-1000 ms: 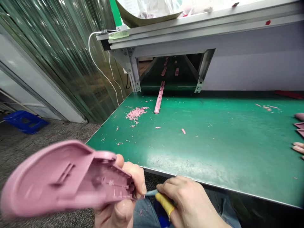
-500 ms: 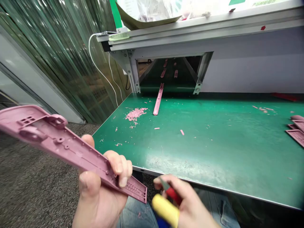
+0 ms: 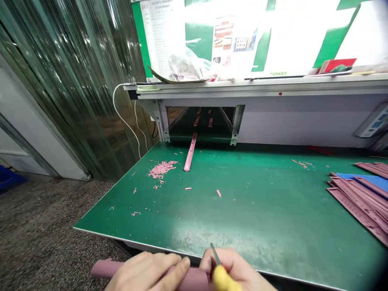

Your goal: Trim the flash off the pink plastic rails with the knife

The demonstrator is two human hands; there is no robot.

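Note:
My left hand (image 3: 148,273) is wrapped over a long pink plastic shell (image 3: 194,279) at the bottom of the view, in front of the table's near edge. The shell's smooth outer side faces up, and one end sticks out to the left of the hand. Close to the shell's right end, my right hand (image 3: 239,264) grips a small knife (image 3: 221,277) with a yellow handle. Its thin grey blade points up and away from me. Whether the blade touches the shell I cannot tell. The lower parts of both hands are cut off by the frame.
On the green table (image 3: 273,226) lie a heap of pink shavings (image 3: 162,169), loose scraps and one long pink strip-shaped part (image 3: 190,153). That part points to a conveyor opening (image 3: 201,123) holding more pink pieces. Pink parts (image 3: 360,202) are stacked at right. A shelf (image 3: 257,86) crosses behind.
My left hand has brought the shell down and turned it from its ribbed inner side to its smooth outer side. The knife hand is now beside its right end. The view has tilted up.

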